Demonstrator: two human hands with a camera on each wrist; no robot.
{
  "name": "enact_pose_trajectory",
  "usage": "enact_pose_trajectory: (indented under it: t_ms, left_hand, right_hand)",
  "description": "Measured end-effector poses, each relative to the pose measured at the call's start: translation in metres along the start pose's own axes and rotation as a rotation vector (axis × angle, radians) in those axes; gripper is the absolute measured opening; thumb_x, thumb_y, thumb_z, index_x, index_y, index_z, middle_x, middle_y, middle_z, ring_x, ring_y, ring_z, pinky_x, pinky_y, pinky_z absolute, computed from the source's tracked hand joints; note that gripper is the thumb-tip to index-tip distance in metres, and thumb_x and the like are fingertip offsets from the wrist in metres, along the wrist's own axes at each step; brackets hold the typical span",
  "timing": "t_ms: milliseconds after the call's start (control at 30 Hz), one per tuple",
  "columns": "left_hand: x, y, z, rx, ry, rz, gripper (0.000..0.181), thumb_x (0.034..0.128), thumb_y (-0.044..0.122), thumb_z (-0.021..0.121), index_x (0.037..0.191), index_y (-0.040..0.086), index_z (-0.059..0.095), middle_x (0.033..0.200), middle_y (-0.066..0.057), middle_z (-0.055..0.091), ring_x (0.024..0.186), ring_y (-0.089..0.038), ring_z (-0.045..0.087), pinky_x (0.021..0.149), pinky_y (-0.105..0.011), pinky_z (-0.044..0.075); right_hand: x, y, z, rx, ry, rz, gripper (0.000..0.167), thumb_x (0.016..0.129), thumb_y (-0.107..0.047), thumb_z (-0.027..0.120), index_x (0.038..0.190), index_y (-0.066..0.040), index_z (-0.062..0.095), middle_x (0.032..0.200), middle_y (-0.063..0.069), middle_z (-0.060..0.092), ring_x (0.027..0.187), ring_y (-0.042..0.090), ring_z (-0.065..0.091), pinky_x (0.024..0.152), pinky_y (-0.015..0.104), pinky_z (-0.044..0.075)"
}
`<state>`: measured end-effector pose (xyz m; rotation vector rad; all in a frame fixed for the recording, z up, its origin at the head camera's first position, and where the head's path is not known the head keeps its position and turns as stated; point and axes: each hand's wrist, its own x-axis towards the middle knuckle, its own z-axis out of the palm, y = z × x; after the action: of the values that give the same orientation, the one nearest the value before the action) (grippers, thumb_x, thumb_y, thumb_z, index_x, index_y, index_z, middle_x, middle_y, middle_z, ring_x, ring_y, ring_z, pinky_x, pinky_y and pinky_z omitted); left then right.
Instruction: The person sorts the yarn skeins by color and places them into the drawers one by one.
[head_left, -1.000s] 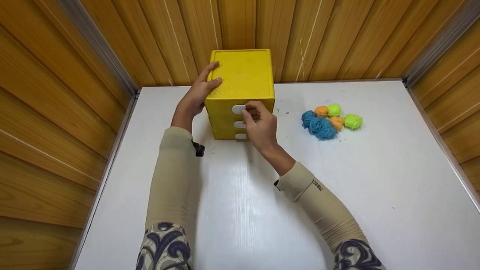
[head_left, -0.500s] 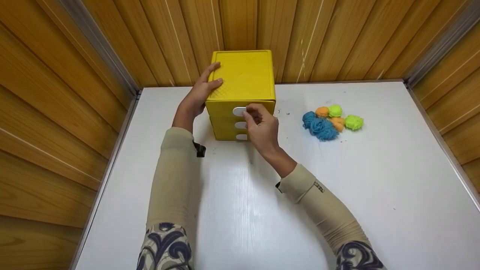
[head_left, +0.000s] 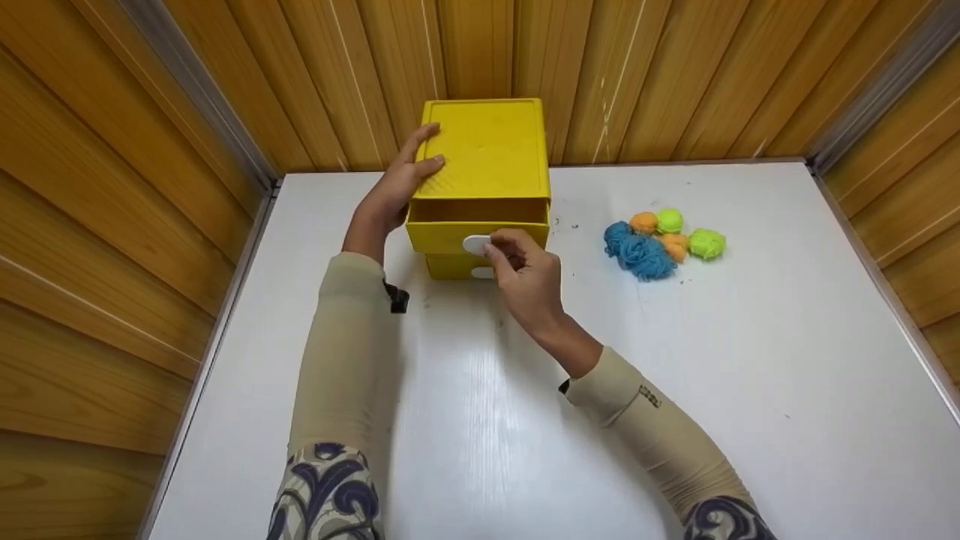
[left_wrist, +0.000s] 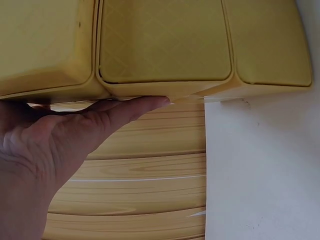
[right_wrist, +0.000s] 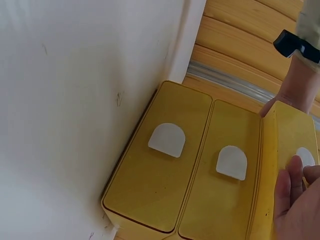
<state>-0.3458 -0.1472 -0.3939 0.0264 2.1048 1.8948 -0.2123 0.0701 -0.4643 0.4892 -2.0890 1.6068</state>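
Note:
A yellow three-drawer box [head_left: 484, 150] stands at the back of the white table. Its top drawer [head_left: 442, 236] is partly pulled out, and the visible part of its inside looks bare; the depths are hidden. My right hand [head_left: 529, 281] pinches the white tab handle [head_left: 475, 244] of that drawer between thumb and fingers. With its thumb on the top edge, my left hand [head_left: 394, 187] lies against the box's left side; in the left wrist view its finger [left_wrist: 135, 109] runs straight along the side. Two lower drawers [right_wrist: 155, 175] are closed in the right wrist view.
Right of the box lies a cluster of yarn balls: blue yarn [head_left: 641, 253], orange balls [head_left: 643, 222] and green balls [head_left: 706, 244]. Wood-patterned panels [head_left: 480, 52] rise behind the table [head_left: 480, 420] and along both sides.
The top drawer has slid out toward me, with my right hand moving back slightly while pinching its handle. My left hand has stayed at the box's side.

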Motion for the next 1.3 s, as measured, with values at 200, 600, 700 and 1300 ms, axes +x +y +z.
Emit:
enact_pose_trajectory:
  t_ms: [200,600,700,1300]
  left_hand:
    - [0.002,-0.002,0.004,0.005,-0.002,0.023,0.062,0.1083,0.032,0.054,0.161,0.053,0.029,0.180,0.000,0.008,0.149,-0.025,0.041,0.126,-0.047,0.040]
    - [0.006,0.000,0.008,0.047,-0.006,0.058,0.060,0.1090,0.032,0.052,0.162,0.050,0.029,0.179,-0.002,0.010,0.144,-0.024,0.047,0.124,-0.044,0.042]
    - [0.005,-0.002,0.007,0.050,-0.002,0.065,0.059,0.1096,0.032,0.051,0.162,0.049,0.029,0.179,-0.002,0.011,0.145,-0.023,0.046,0.125,-0.044,0.041]
    - [0.005,-0.007,0.006,0.029,-0.007,0.088,0.056,0.1103,0.031,0.052,0.161,0.044,0.032,0.178,-0.001,0.013,0.147,-0.024,0.044,0.125,-0.046,0.040]
  right_hand:
    - [-0.013,-0.005,-0.007,-0.001,-0.012,-0.021,0.013,0.100,-0.013,0.075,0.111,-0.005,0.074,0.099,0.007,0.083,0.068,0.017,0.064,0.063,0.020,0.051]
    - [-0.033,-0.018,-0.022,-0.016,-0.040,-0.042,0.015,0.100,-0.015,0.075,0.113,-0.007,0.075,0.093,0.005,0.080,0.066,0.019,0.064,0.065,0.019,0.053]
    - [-0.039,-0.020,-0.023,-0.001,-0.050,-0.042,0.016,0.100,-0.016,0.075,0.114,-0.007,0.075,0.095,0.005,0.081,0.065,0.024,0.066,0.064,0.020,0.055]
    - [-0.062,-0.028,-0.027,0.046,-0.047,-0.056,0.014,0.098,-0.010,0.076,0.112,-0.005,0.076,0.101,0.007,0.083,0.074,0.013,0.073,0.070,0.023,0.062]
